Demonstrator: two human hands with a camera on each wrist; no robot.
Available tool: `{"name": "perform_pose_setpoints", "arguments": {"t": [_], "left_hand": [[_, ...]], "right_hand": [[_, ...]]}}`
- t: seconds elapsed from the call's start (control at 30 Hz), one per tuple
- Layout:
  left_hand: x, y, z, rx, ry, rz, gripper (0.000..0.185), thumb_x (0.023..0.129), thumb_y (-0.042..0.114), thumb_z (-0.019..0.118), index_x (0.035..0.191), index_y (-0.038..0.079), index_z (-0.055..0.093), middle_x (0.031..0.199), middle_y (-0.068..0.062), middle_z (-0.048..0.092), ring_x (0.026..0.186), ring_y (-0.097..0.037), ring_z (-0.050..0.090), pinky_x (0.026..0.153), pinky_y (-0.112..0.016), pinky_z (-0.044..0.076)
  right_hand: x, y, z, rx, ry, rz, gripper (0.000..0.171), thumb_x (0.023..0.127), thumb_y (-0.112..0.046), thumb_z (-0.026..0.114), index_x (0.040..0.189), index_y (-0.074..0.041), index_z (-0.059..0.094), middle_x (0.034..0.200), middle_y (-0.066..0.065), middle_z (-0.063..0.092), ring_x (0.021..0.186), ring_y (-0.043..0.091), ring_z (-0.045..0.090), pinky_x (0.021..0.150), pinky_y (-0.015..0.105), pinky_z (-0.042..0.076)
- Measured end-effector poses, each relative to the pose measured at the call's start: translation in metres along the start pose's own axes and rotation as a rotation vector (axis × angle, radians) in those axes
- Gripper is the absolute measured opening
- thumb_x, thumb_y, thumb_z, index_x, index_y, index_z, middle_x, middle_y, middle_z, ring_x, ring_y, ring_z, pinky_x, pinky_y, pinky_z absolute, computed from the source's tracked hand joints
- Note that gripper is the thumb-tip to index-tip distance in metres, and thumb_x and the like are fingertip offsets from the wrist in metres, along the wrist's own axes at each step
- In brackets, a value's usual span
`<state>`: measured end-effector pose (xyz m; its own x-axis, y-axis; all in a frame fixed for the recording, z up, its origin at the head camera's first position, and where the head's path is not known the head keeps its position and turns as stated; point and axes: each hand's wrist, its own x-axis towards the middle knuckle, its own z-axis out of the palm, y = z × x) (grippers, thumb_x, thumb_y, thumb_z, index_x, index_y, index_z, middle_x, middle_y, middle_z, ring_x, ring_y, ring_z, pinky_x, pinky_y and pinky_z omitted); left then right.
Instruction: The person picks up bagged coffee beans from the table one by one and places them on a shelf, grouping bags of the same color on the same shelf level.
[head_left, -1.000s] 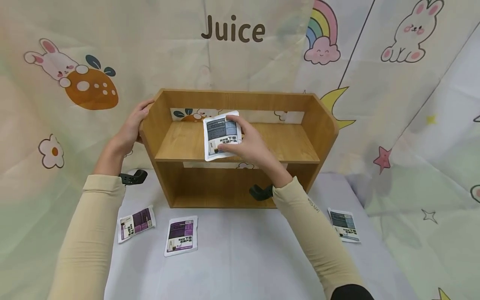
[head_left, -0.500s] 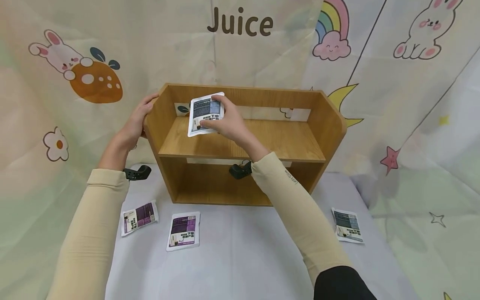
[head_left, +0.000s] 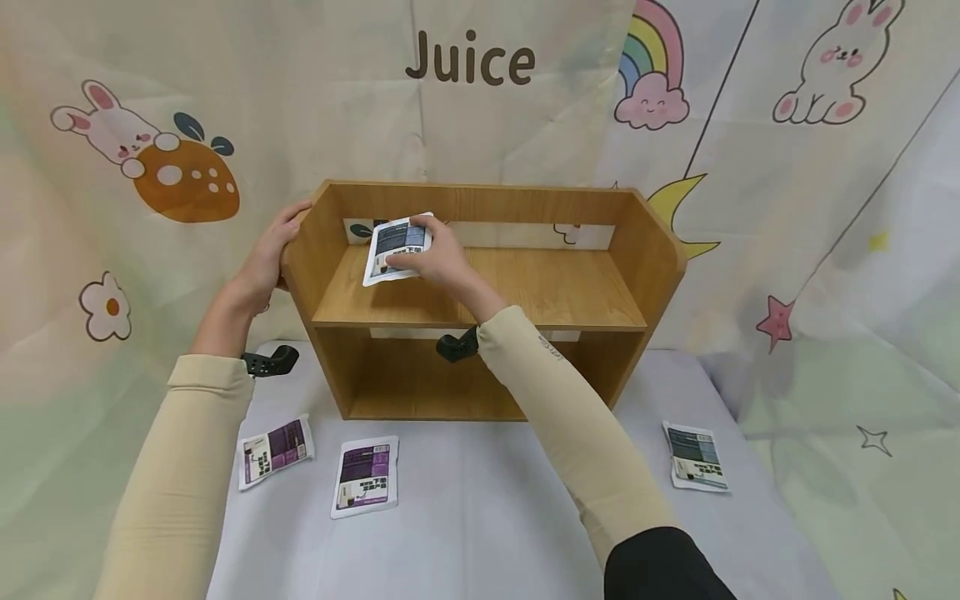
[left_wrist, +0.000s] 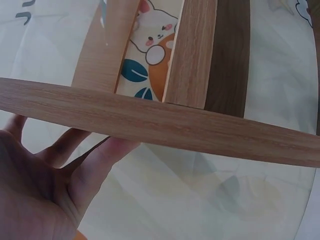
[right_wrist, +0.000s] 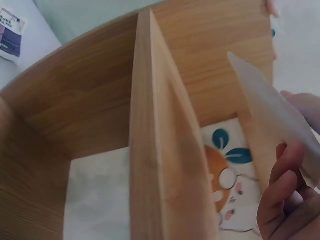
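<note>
A two-tier wooden shelf (head_left: 555, 292) stands on a pale table. My right hand (head_left: 435, 258) pinches a white pouch with a grey-blue label (head_left: 396, 248) at the back left of the upper tier, leaning near the left wall. The pouch's pale edge (right_wrist: 272, 107) shows in the right wrist view above my fingers (right_wrist: 280, 185). My left hand (head_left: 272, 250) is pressed against the outside of the shelf's left wall (left_wrist: 150, 120), fingers straight (left_wrist: 95, 165).
Two purple-labelled pouches (head_left: 274, 450) (head_left: 365, 475) lie on the table in front of the shelf's left side. A grey-blue pouch (head_left: 696, 457) lies at the right. A cartoon-printed cloth backdrop (head_left: 468, 58) hangs close behind the shelf.
My right hand carried the pouch from the middle front of the upper tier to its back left corner and lowered it there. The left hand stayed on the side wall.
</note>
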<state>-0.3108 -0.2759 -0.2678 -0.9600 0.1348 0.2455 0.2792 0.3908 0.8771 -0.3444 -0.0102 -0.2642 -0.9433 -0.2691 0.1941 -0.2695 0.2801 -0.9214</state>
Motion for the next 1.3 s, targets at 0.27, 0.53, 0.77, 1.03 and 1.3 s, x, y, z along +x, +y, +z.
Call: {"name": "perform_pose_setpoints", "arguments": {"t": [0.27, 0.53, 0.77, 1.03, 1.3], "left_hand": [[-0.002, -0.003, 0.002, 0.007, 0.017, 0.006, 0.055, 0.098, 0.054, 0.018, 0.151, 0.04, 0.023, 0.132, -0.012, 0.034, 0.096, -0.029, 0.044, 0.065, -0.044, 0.044], [-0.001, -0.003, 0.002, -0.004, 0.024, -0.004, 0.055, 0.099, 0.055, 0.019, 0.151, 0.04, 0.025, 0.133, -0.011, 0.034, 0.097, -0.028, 0.044, 0.065, -0.043, 0.044], [0.0, -0.003, 0.003, -0.007, 0.027, -0.007, 0.054, 0.098, 0.054, 0.019, 0.15, 0.041, 0.025, 0.132, -0.011, 0.034, 0.097, -0.027, 0.043, 0.066, -0.045, 0.042], [0.004, -0.001, 0.006, -0.023, 0.025, 0.001, 0.054, 0.098, 0.054, 0.019, 0.15, 0.041, 0.027, 0.132, -0.011, 0.035, 0.097, -0.028, 0.044, 0.065, -0.045, 0.042], [0.004, -0.004, 0.004, -0.044, 0.009, 0.009, 0.054, 0.098, 0.053, 0.021, 0.149, 0.038, 0.03, 0.126, -0.009, 0.038, 0.095, -0.029, 0.045, 0.06, -0.045, 0.044]], "right_hand": [[0.004, 0.025, 0.015, -0.151, 0.009, 0.017, 0.078, 0.077, -0.026, 0.084, 0.143, -0.013, 0.044, 0.137, 0.006, 0.046, 0.114, 0.017, 0.046, 0.096, 0.026, 0.037], [0.009, 0.031, 0.026, -0.231, -0.025, 0.016, 0.079, 0.079, -0.033, 0.082, 0.144, -0.014, 0.043, 0.143, 0.006, 0.043, 0.118, 0.017, 0.045, 0.099, 0.027, 0.036], [0.01, 0.031, 0.027, -0.297, -0.034, 0.027, 0.073, 0.08, -0.037, 0.08, 0.141, -0.012, 0.047, 0.141, 0.005, 0.046, 0.115, 0.016, 0.046, 0.097, 0.027, 0.037], [0.006, 0.026, 0.021, -0.445, -0.066, 0.015, 0.069, 0.083, -0.044, 0.074, 0.14, -0.012, 0.049, 0.139, 0.005, 0.048, 0.113, 0.016, 0.047, 0.096, 0.029, 0.038], [0.005, 0.027, 0.024, -0.67, -0.079, 0.011, 0.068, 0.083, -0.055, 0.068, 0.138, -0.018, 0.053, 0.129, 0.0, 0.057, 0.107, 0.013, 0.053, 0.087, 0.032, 0.042]]}}
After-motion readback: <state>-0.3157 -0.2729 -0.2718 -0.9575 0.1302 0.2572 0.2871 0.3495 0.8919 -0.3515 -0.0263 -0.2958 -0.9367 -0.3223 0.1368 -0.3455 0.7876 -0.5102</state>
